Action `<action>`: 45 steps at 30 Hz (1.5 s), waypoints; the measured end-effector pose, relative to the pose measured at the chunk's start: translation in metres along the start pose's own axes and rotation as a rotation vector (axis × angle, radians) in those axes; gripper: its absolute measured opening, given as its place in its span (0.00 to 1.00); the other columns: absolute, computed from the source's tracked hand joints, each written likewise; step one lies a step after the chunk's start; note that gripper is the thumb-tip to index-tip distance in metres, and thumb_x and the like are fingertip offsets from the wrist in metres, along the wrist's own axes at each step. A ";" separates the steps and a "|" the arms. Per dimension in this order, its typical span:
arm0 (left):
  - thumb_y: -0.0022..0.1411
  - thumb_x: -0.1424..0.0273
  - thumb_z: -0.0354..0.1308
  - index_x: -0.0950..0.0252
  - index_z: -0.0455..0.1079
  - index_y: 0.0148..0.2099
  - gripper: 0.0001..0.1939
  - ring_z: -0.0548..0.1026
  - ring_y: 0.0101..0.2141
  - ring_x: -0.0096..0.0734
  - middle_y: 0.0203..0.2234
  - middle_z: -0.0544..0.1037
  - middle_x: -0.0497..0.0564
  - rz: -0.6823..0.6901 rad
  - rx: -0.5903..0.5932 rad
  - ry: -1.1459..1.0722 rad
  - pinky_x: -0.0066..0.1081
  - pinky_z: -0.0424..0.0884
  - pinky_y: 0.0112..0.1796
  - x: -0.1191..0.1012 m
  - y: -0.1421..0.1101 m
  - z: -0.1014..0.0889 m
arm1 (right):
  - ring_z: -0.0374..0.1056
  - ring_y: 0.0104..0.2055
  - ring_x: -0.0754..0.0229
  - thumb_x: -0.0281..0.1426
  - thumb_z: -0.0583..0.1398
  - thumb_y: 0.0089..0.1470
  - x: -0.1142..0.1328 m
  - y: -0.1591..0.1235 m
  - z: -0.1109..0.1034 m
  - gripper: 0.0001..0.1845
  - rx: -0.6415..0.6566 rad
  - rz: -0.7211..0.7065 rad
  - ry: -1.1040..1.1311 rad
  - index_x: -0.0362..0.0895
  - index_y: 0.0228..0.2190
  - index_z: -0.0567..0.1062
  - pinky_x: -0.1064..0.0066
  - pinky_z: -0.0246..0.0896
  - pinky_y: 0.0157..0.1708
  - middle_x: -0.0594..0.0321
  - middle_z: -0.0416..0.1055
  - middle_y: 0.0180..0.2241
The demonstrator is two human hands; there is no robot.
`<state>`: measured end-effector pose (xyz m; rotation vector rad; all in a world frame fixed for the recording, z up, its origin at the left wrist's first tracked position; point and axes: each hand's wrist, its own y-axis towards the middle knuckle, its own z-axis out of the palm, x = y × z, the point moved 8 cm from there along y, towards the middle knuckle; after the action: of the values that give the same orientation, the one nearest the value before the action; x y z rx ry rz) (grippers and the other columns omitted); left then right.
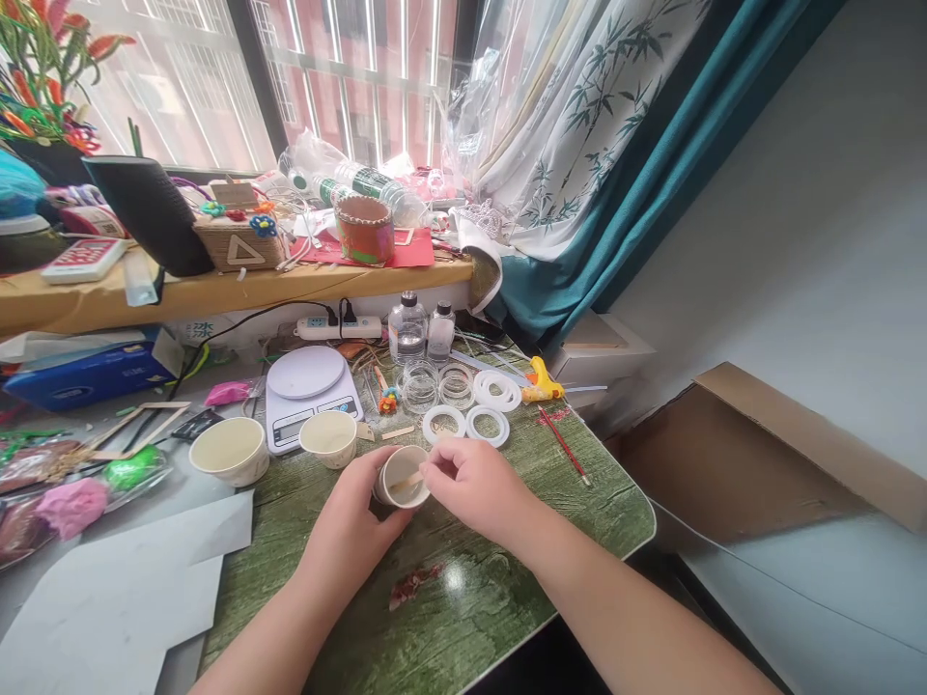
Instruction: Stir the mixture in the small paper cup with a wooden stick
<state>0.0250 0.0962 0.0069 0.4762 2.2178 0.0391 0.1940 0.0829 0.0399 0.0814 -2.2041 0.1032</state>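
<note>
A person's left hand point(360, 502) grips a small paper cup point(402, 465) over a green tabletop point(492, 608) while the right hand point(467, 483) pinches a wooden stick point(407, 482) angled inside it. White rings point(479, 389) lie just beyond, near a digital scale point(307, 375).

Bright daylight comes through the window point(354, 97) beyond the hands point(470, 483), bleaching the view outside to pale pink and white. A small glare spot shines on the glossy worktop point(499, 589), just nearer than the hands. To their right, the wall point(832, 222) is dimmer and greyish. Wide-angle distortion stretches the outer edges; fine detail looks soft.
</note>
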 end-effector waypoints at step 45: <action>0.58 0.66 0.66 0.58 0.70 0.60 0.27 0.80 0.53 0.49 0.54 0.80 0.55 0.018 -0.022 -0.017 0.48 0.77 0.54 0.001 0.001 -0.002 | 0.56 0.27 0.65 0.27 0.60 0.58 0.014 0.000 -0.002 0.13 -0.089 -0.170 -0.117 0.44 0.23 0.64 0.71 0.44 0.28 0.69 0.62 0.23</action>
<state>0.0238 0.0975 0.0076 0.4830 2.1944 0.0682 0.1870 0.0833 0.0527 0.2294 -2.3047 -0.0971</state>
